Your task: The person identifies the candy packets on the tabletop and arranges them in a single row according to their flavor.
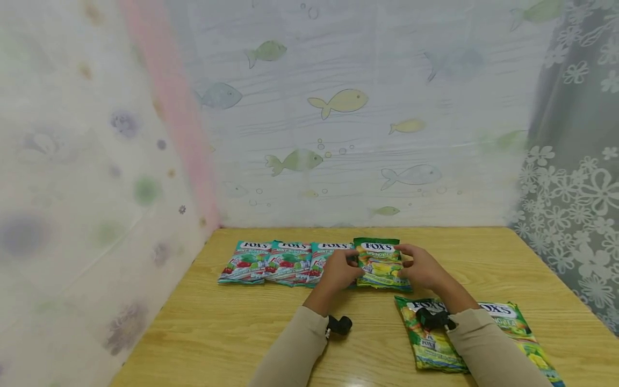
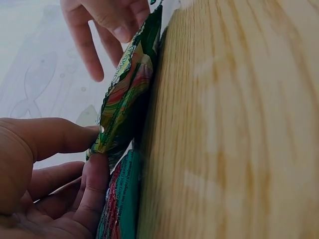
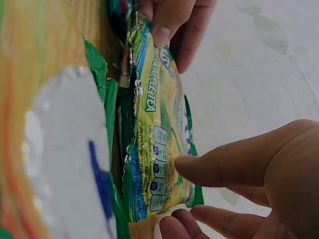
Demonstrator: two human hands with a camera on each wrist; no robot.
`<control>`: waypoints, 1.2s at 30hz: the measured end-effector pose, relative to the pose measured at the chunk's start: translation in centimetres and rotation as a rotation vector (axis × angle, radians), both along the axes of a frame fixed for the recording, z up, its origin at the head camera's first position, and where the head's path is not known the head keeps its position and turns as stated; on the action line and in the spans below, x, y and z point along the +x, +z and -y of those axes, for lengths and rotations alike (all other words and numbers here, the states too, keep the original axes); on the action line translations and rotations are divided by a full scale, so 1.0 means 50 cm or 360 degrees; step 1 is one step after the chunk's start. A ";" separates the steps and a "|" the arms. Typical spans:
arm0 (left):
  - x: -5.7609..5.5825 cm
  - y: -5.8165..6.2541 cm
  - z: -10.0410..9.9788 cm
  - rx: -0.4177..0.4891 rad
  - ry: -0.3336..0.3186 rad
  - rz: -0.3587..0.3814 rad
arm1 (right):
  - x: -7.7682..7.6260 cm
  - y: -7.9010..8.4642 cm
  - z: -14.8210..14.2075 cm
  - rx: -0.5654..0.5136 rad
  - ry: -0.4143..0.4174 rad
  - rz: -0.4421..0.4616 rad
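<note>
A green and yellow Fox's Spring Tea candy bag lies at the right end of a row on the table. My left hand pinches its left edge between thumb and index finger, close in the left wrist view. At the opposite edge, my right hand touches the bag with its thumb, its other fingers fairly straight and spread beside the edge. Three teal Fox's Mint Blossom bags continue the row leftward: one at the far left, a middle one, and a third partly hidden behind my left hand.
Two more Spring Tea bags, one on the left and one on the right, lie under my right forearm at the front right of the wooden table. A fish-patterned curtain stands along the table's back edge.
</note>
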State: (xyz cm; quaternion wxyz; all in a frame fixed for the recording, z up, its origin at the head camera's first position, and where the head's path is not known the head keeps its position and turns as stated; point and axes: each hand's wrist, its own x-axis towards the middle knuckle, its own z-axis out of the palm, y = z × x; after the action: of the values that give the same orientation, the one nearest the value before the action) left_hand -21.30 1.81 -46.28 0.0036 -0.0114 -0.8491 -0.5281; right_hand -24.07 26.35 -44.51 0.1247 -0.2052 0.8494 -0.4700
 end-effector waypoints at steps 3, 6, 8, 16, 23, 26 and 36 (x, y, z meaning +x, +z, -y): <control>0.001 0.002 -0.001 0.0008 0.0006 0.0014 | 0.002 0.001 -0.002 0.0036 -0.0007 -0.0005; 0.003 0.006 -0.002 0.0012 0.0001 0.0029 | 0.005 0.002 -0.003 0.0068 0.0003 -0.0009; 0.005 0.007 0.000 0.0014 0.0005 0.0041 | 0.006 0.001 -0.002 0.0085 0.0010 -0.0012; 0.013 0.017 0.003 0.0021 0.0009 0.0067 | 0.008 0.000 0.001 0.0100 0.0023 -0.0032; 0.013 0.022 0.005 -0.0007 0.0027 0.0082 | 0.008 0.001 0.000 0.0058 0.0055 -0.0021; 0.013 0.023 0.005 -0.0016 0.0028 0.0089 | 0.008 0.002 -0.001 0.0053 0.0069 -0.0025; 0.013 0.026 0.002 -0.0036 0.0040 0.0095 | 0.014 0.009 -0.003 0.0058 0.0079 -0.0002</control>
State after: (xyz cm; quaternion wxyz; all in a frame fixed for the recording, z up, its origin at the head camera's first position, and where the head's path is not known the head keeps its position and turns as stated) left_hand -20.67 1.72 -45.00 -0.0153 0.0149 -0.8549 -0.5184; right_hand -23.35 26.51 -44.07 0.1396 -0.2242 0.8525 -0.4511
